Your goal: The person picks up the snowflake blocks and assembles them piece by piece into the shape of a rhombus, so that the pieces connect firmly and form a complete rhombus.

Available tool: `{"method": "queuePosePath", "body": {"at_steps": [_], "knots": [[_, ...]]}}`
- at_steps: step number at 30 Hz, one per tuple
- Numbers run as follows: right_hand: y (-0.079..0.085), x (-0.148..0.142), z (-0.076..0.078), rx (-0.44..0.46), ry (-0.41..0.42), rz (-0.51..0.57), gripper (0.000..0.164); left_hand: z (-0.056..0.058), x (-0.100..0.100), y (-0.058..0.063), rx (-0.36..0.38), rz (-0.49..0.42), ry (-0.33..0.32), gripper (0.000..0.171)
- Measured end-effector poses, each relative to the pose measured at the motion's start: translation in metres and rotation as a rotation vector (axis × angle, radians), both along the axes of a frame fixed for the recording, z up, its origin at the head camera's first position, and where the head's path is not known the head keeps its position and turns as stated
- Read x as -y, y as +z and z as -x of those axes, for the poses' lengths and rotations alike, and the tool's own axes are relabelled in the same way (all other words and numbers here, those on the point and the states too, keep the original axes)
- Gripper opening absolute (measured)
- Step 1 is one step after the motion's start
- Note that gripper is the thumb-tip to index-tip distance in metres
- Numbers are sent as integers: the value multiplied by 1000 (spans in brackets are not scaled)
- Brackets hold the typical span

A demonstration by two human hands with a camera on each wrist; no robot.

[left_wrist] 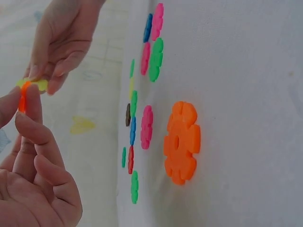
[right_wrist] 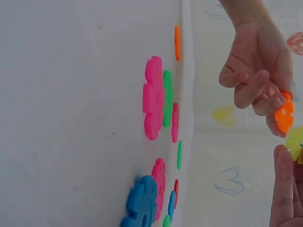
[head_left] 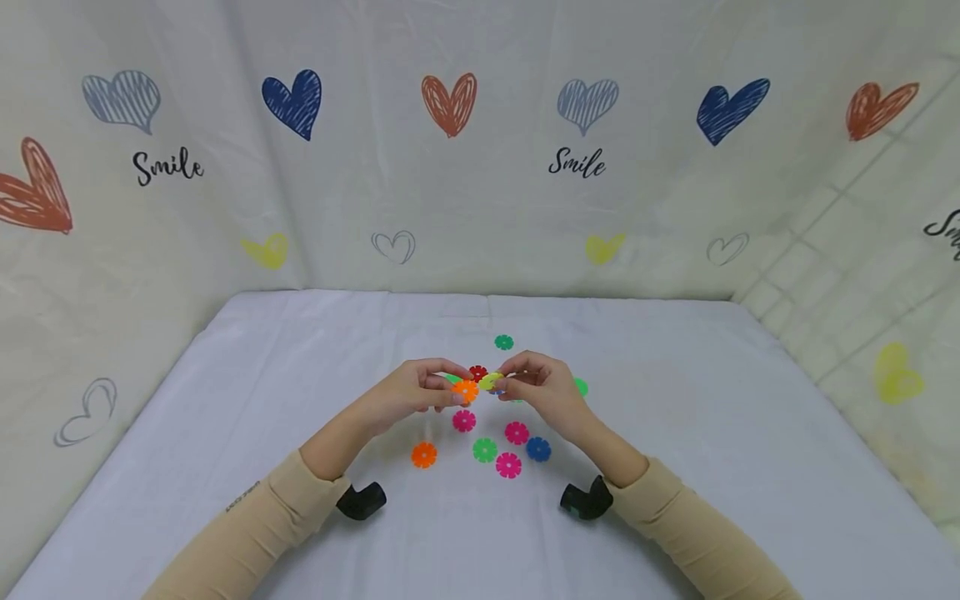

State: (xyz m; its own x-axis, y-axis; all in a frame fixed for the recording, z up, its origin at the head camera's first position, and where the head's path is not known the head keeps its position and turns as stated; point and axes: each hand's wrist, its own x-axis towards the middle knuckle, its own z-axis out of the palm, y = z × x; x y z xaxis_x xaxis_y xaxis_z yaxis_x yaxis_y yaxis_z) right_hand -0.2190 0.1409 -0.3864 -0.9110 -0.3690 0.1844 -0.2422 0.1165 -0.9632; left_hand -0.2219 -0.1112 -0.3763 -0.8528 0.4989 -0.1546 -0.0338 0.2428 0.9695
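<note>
My left hand (head_left: pixel 416 387) pinches an orange notched disc (head_left: pixel 466 392), a flower-shaped interlocking piece, between thumb and fingertips. Opposite it, my right hand (head_left: pixel 546 393) pinches a yellow notched disc (head_left: pixel 491 381) of the same kind. Both discs are held up over the white tabletop, set crosswise with their rims meeting in the left wrist view, where the orange disc (left_wrist: pixel 22 100) appears edge-on under the yellow disc (left_wrist: pixel 41 85). From the right wrist view, the orange disc (right_wrist: pixel 284 116) shows its face just above the yellow one (right_wrist: pixel 294 143), which the fingers partly cover.
Loose discs lie below and beyond the hands: an orange one (head_left: pixel 423 455) at left, a blue one (head_left: pixel 538 450) at right, several pink and green ones between, a red one (head_left: pixel 477 372) behind. Black curved pieces (head_left: pixel 362 502) sit by both cuffs. A printed curtain (head_left: pixel 495 200) hangs behind the table.
</note>
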Motion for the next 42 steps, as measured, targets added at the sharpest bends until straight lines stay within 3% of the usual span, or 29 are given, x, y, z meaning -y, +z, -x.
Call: {"method": "queuePosePath", "body": {"at_steps": [13, 24, 37, 42], "knots": [[3, -1, 0, 25, 26, -10, 15, 0, 0, -1, -12, -25, -32, 41], [0, -1, 1, 46, 25, -45, 15, 1, -3, 0, -12, -1, 25, 39], [2, -3, 1, -126, 32, -121, 18, 1, -3, 1, -22, -17, -26, 39], [2, -2, -1, -291, 39, -165, 18, -1, -4, 3, -27, -21, -38, 36]]}}
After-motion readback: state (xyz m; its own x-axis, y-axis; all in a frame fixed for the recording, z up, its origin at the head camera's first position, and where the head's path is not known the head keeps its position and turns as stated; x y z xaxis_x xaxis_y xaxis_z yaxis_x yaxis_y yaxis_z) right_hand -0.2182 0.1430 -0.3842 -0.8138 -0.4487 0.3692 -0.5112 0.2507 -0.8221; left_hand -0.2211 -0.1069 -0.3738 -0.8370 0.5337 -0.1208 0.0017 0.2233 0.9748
